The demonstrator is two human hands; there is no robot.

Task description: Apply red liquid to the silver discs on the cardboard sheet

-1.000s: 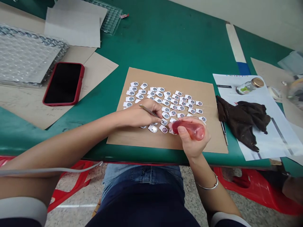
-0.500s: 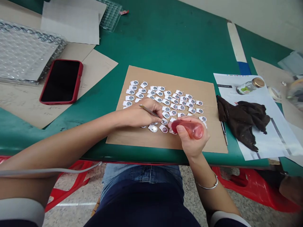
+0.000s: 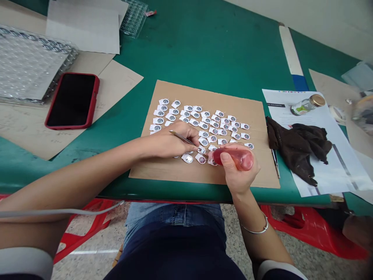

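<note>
Over forty tags [image 3: 200, 158] show, some partly hidden, so the exact number is unclear. Also two hands [image 3: 240, 177], one bottle [image 3: 233, 157], one held tool [image 3: 181, 136], one phone [image 3: 72, 100], one jar [image 3: 305, 105], one brown cloth [image 3: 297, 144], one bracelet [image 3: 257, 232].

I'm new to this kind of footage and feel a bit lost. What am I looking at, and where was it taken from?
There is no machine here: these are a person's own bare hands. The camera is worn on their head, looking forward and down. On a green table lies a brown cardboard sheet bearing many small white tags with round emblems. The left hand holds a thin metal tool, perhaps tweezers; the right hand grips a reddish bottle. To the left lies a phone; to the right, a dark cloth and a jar.
</note>
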